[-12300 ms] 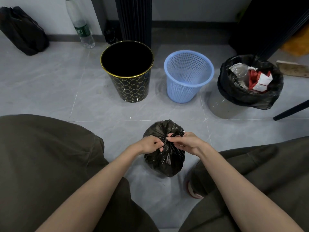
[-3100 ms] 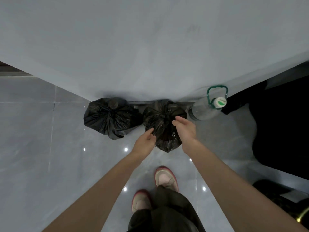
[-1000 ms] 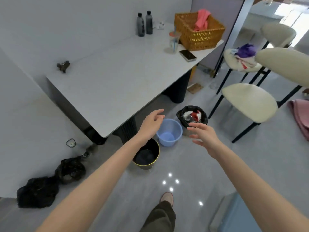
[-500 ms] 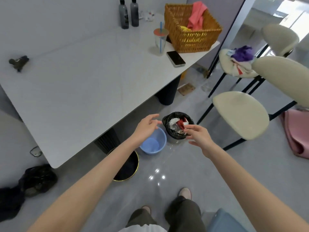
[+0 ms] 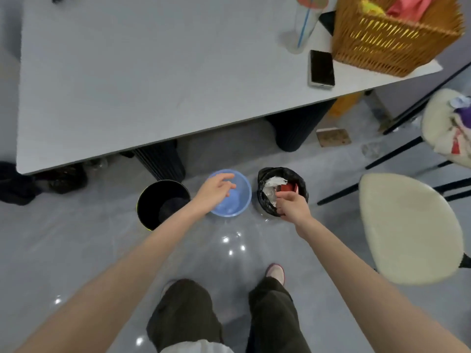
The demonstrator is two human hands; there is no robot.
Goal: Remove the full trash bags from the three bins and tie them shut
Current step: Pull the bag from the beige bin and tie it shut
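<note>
Three bins stand in a row on the floor by the table's front edge. The black bin with a gold rim (image 5: 163,200) on the left holds no bag. The blue plastic bin (image 5: 240,184) in the middle is bare inside too. The right bin carries a full black trash bag (image 5: 300,180) with white and red rubbish showing. My left hand (image 5: 216,191) hovers over the blue bin with relaxed fingers, holding nothing. My right hand (image 5: 293,206) hangs over the near rim of the full bag, fingers loosely curled, holding nothing. Two tied black bags (image 5: 63,178) lie under the table at the left.
A grey table (image 5: 153,80) fills the upper view, carrying a wicker basket (image 5: 392,39), a phone (image 5: 321,68) and a cup with a straw (image 5: 304,24). A cream chair (image 5: 410,228) stands close on the right. My feet and legs (image 5: 224,314) are below.
I have stepped closer and look more steeply down at the bins. Both hands have come lower, the right one now over the full bag's rim, the left over the blue bin.
</note>
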